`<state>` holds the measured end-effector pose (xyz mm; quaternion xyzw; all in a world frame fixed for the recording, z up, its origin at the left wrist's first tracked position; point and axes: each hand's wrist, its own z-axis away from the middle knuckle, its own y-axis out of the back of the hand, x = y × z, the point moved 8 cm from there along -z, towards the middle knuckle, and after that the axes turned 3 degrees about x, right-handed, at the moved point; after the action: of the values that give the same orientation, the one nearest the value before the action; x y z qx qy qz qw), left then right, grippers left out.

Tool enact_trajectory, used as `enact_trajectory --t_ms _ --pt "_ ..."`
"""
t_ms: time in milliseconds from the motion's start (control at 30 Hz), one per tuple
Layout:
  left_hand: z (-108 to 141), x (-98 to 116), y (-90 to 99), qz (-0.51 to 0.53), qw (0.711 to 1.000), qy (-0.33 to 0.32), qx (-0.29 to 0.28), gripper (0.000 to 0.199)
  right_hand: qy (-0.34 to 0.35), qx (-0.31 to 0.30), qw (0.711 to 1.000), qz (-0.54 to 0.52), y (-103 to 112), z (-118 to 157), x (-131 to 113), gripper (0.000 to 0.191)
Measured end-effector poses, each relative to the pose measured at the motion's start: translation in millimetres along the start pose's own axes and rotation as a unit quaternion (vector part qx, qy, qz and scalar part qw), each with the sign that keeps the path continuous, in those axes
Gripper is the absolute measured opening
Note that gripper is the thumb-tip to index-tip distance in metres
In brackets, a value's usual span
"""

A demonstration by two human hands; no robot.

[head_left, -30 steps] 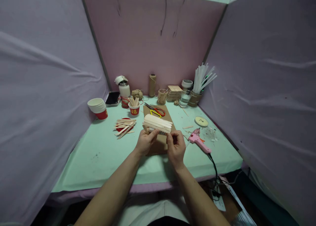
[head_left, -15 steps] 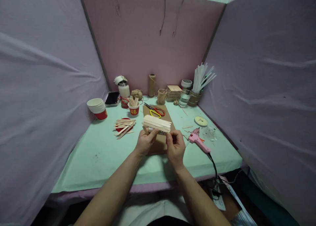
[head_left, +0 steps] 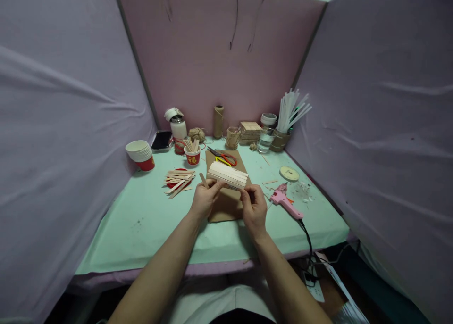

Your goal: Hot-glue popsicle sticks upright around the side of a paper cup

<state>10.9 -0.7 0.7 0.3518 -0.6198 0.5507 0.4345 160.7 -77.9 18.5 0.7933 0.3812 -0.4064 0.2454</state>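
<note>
A row of pale wooden sticks [head_left: 227, 173], set side by side on a piece with dark print beneath, is held above the brown board [head_left: 226, 208]. My left hand [head_left: 205, 199] grips its left end, with one loose stick [head_left: 203, 180] poking up between the fingers. At the lower right corner, the fingertips of my right hand [head_left: 254, 206] pinch the sticks. What lies under the sticks is mostly hidden. Scissors [head_left: 226, 159] with red and yellow handles rest on the board behind.
Loose sticks lie on a red plate [head_left: 179, 178] at left, near a cup of sticks [head_left: 192, 155] and stacked paper cups [head_left: 140, 155]. At right are a pink glue gun [head_left: 286, 204] with a cord, a round lid [head_left: 289, 173] and a glass [head_left: 264, 141].
The stick piece has shifted slightly right and up and is tilted differently. The loose stick by my left hand now stands out more. My left hand has moved slightly left.
</note>
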Motion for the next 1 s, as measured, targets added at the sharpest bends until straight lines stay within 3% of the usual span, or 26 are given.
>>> enact_trajectory --t_ms 367,567,733,1000 --pt "2.9 4.1 -0.4 0.015 1.000 -0.024 0.003 0.035 -0.012 0.001 1.000 -0.005 -1.6 5.0 3.0 0.015" --pt "2.1 4.1 -3.8 0.000 1.000 0.010 -0.013 0.040 0.007 0.002 1.000 0.003 0.3 3.6 0.6 0.012" --pt "1.1 0.9 0.4 -0.012 0.999 0.034 0.012 0.046 0.027 0.001 0.999 0.017 1.4 3.3 -0.9 0.013" --pt "2.1 2.5 2.7 0.001 0.999 0.017 0.040 0.047 0.052 -0.004 0.997 0.053 -1.8 7.1 -4.9 0.014"
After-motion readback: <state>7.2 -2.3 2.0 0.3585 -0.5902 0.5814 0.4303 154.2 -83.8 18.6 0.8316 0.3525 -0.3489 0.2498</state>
